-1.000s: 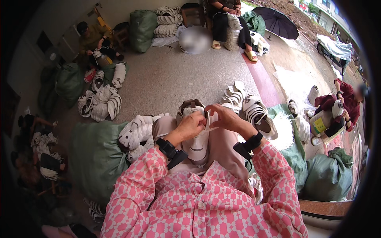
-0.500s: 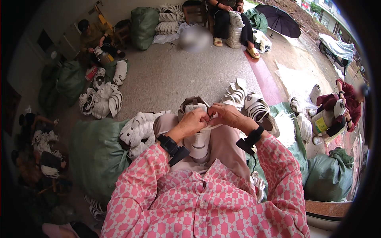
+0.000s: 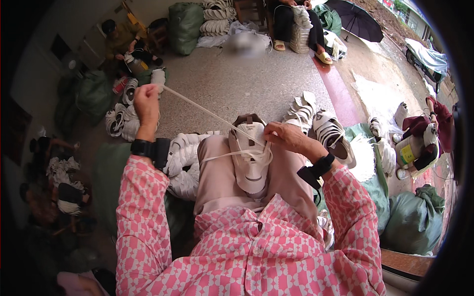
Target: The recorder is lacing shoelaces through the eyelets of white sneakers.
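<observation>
Between my thighs rests a white shoe upper (image 3: 251,170) with a brown collar, its toe toward me. A pale shoelace (image 3: 200,107) runs taut from the upper out to the far left. My left hand (image 3: 147,104) is raised there, its fingers closed on the lace. At the right edge of the upper, my right hand (image 3: 289,136) pinches with thumb and forefinger; whether lace or shoe edge lies in that pinch is hard to see. Another length of lace loops across the middle of the upper and over my left thigh.
Stacked white uppers (image 3: 185,160) lie beside my left knee, and more uppers (image 3: 302,111) beyond my right knee. A pale shoe (image 3: 333,138) stands near those. Green sacks (image 3: 414,219) flank me. Several people sit around with similar work; a black umbrella (image 3: 356,20) lies open far right.
My left hand has swung from the upper out to the far left, drawing the lace straight. My right hand has stayed by the shoe, shifting slightly right.
</observation>
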Motion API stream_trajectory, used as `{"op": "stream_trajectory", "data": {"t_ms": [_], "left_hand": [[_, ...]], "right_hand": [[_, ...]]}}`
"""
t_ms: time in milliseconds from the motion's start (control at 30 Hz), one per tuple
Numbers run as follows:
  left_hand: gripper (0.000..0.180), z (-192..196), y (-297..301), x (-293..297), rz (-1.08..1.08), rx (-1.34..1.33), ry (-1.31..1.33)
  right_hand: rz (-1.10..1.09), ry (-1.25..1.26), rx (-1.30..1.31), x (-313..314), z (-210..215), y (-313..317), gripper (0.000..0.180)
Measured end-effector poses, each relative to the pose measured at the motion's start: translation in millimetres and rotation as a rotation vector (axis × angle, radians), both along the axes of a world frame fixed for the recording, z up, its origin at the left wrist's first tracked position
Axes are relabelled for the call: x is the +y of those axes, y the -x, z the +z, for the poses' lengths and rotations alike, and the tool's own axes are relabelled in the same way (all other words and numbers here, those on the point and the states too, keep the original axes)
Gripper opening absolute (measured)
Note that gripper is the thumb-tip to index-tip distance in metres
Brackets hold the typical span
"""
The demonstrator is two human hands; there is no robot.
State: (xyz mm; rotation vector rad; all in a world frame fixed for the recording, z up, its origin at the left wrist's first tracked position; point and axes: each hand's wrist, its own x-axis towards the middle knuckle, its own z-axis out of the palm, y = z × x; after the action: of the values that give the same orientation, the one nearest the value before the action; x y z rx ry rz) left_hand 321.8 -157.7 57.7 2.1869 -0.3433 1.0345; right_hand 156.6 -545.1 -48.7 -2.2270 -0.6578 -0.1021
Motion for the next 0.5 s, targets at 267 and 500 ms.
{"op": "stream_trajectory", "data": {"t_ms": [267,500], "left_hand": [[0.016,-97.9,67.5,-22.6,-0.341,0.543,0.096],[0.024,-118.2,122.1,-77.9,-0.542,0.317,-0.366]], "right_hand": [[-0.529,-0.186,0.357,-2.4,-30.6,50.4,0.028],[-0.398,-0.767,0.972,30.2,2.9,86.6,0.031]]}}
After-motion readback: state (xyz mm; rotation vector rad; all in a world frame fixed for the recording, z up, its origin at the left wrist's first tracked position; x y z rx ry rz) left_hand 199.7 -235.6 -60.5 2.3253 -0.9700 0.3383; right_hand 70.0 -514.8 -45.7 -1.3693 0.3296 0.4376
